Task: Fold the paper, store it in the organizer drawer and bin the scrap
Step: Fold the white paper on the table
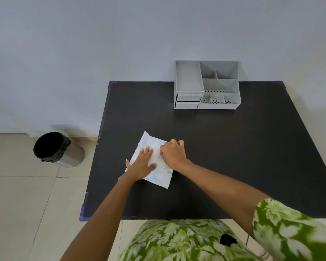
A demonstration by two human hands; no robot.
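Left hand flat on paper, right hand pinching it; organizer compartments bare

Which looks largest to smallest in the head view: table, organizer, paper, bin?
1. table
2. organizer
3. and 4. bin and paper: they look alike in size. Hands hide part of the paper, and the bin stands lower, on the floor, so I do not rank them.

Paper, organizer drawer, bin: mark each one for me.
paper (148, 139): head view, bare upper corner beyond the fingers.
organizer drawer (188, 97): head view, front face of the upper drawer.
bin (72, 155): head view, metal side wall below the black liner.
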